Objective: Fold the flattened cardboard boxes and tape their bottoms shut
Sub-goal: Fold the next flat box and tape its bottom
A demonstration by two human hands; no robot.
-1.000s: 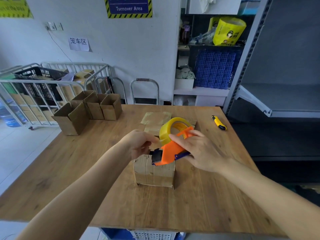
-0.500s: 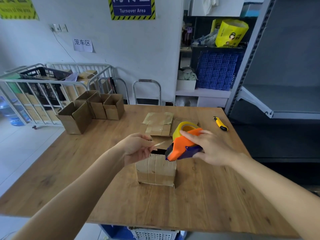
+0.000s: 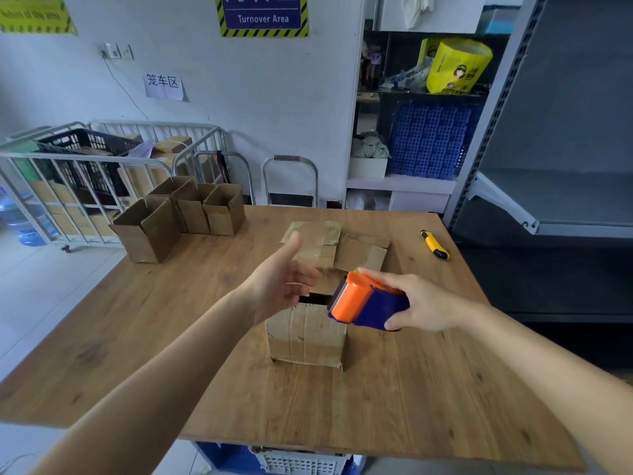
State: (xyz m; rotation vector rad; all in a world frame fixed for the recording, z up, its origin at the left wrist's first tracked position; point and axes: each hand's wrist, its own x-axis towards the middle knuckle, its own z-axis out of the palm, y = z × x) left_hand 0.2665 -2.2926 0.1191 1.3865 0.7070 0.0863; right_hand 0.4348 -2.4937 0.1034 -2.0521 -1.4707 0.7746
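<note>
Evidently, a small brown cardboard box (image 3: 305, 334) was stood at the middle of the wooden table (image 3: 164, 337); above there the left hand (image 3: 278, 286) was spread, empty; an orange-and-blue tape dispenser (image 3: 364, 302) was gripped by the right hand (image 3: 424, 303); light, crushable walls were judged best steadied at corners.

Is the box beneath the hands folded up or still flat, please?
Folded up: the box stands on the table with upright walls.

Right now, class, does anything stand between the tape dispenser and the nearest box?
Nothing visible does. The right hand holds the tape dispenser at the box's upper right corner; the left hand hovers open alongside.
</note>
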